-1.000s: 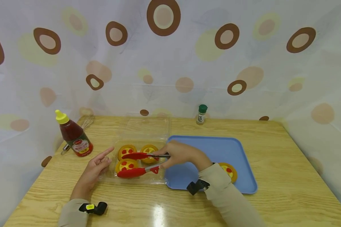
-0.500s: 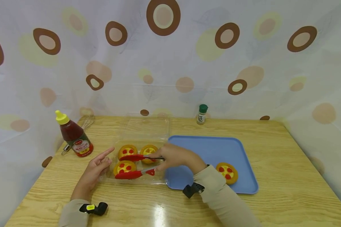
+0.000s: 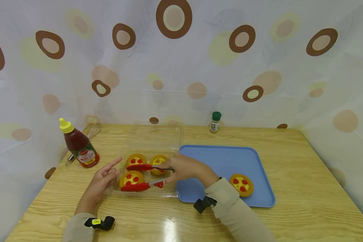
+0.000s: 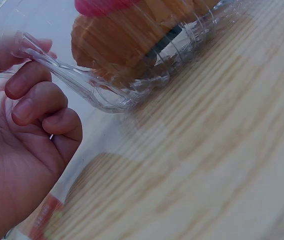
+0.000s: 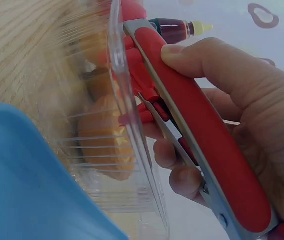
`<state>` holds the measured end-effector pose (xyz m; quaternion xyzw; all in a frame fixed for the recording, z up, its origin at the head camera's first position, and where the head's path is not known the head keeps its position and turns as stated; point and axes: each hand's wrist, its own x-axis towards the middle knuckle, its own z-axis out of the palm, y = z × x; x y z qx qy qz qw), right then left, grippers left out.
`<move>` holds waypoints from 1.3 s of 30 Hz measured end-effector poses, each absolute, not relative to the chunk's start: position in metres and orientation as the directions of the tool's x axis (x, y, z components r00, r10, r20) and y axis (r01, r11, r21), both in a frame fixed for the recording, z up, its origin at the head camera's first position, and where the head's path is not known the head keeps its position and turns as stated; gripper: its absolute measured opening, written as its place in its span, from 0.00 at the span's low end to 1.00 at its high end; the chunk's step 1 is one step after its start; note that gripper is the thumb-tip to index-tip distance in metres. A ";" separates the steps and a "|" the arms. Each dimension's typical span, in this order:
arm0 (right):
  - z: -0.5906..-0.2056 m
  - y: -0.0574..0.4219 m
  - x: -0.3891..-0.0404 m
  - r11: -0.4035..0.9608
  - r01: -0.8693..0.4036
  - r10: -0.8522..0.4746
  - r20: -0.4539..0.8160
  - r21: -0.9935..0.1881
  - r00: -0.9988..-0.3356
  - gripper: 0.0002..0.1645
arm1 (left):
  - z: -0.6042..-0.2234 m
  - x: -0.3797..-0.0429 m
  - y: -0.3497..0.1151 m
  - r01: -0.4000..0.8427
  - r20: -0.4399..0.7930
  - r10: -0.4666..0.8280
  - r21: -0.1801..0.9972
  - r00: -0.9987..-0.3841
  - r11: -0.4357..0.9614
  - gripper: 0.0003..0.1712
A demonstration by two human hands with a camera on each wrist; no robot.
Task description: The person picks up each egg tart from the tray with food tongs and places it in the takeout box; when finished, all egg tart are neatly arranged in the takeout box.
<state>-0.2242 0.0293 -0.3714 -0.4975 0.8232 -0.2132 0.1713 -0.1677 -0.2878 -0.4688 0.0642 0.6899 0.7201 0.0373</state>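
Observation:
My right hand (image 3: 184, 169) holds a pair of red-tipped tongs (image 3: 136, 187) over the clear plastic container (image 3: 166, 192). Their red heads lie on either side of the front-left small pizza (image 3: 131, 179). Two more pizzas sit behind it: one at the back left (image 3: 136, 160), partly covered by a tong head, and one at the back right (image 3: 158, 162). In the right wrist view, the thumb presses one red handle (image 5: 182, 107) and the fingers curl round the other side. At the container's left corner my left hand (image 4: 36, 115) pinches the clear rim, its lower fingers curled.
Beside the container lies a blue tray (image 3: 224, 158) with one small pizza (image 3: 241, 185) at its front right. A sauce bottle (image 3: 81, 148) and a whisk (image 3: 93, 130) stand at the left. Behind the tray is a green-capped shaker (image 3: 214, 122). The container's lid (image 3: 154, 134) stands raised behind it.
My right hand and the tongs have moved slightly left, and the front-left pizza has shifted left with them. My right sleeve now uncovers the pizza on the tray. My left hand stays put.

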 end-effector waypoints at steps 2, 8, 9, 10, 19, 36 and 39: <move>-0.373 0.030 -0.225 0.412 -0.728 -0.890 -0.069 -0.548 -0.451 0.31 | -0.469 -0.168 -0.288 0.039 0.045 0.144 0.998 -0.989 -0.048 0.27; -0.382 0.033 -0.230 0.398 -0.657 -0.880 -0.064 -0.640 -0.471 0.31 | -0.468 -0.168 -0.287 0.055 0.064 0.150 0.997 -0.987 -0.061 0.27; -0.383 0.034 -0.231 0.393 -0.643 -0.878 -0.061 -0.658 -0.474 0.31 | -0.468 -0.168 -0.287 0.056 0.064 0.152 0.997 -0.986 -0.061 0.27; -0.384 0.035 -0.232 0.386 -0.630 -0.877 -0.057 -0.674 -0.477 0.31 | -0.468 -0.168 -0.287 0.055 0.064 0.155 0.997 -0.986 -0.060 0.27; -0.384 0.048 -0.233 0.285 -0.635 -0.901 0.025 -0.718 -0.432 0.32 | -0.468 -0.168 -0.286 0.040 0.045 0.145 0.999 -0.988 -0.036 0.28; -0.380 0.086 -0.213 0.173 -0.662 -0.886 0.178 -0.730 -0.429 0.35 | -0.466 -0.166 -0.288 0.024 0.029 0.137 0.999 -0.990 -0.038 0.25; -0.381 0.096 -0.210 0.165 -0.644 -0.877 0.189 -0.747 -0.443 0.36 | -0.467 -0.167 -0.288 0.025 0.030 0.144 0.999 -0.989 -0.035 0.26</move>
